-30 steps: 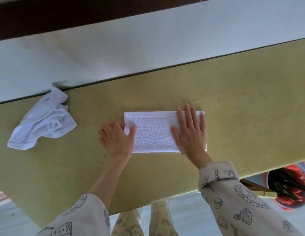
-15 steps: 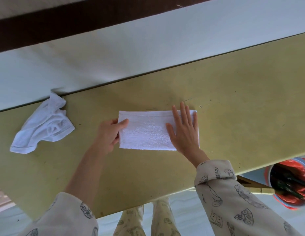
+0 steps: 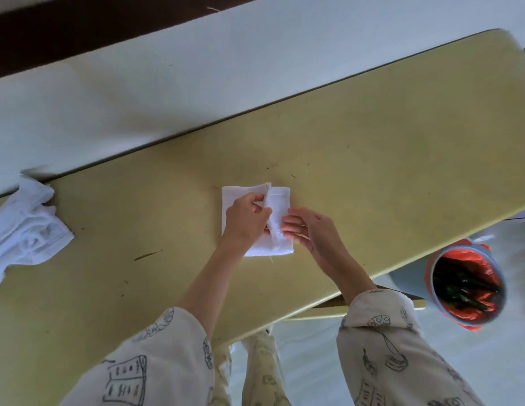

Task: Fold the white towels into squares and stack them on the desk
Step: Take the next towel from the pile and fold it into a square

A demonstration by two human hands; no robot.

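Towel: we see the white towel near the middle of the desk, half folded over.
Left hand: our left hand pinches the folded flap's edge.
Right hand: our right hand has fingers curled on the towel's right side, pinching it, we think.
Feel: soft, light and floppy, we think. Hold it by the corners.
Other towel: a crumpled towel waits by the desk's left edge.

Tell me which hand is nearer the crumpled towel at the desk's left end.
Left. The left hand grips the towel being folded mid-desk, on the side toward the crumpled towel; the right hand holds that towel's far side.
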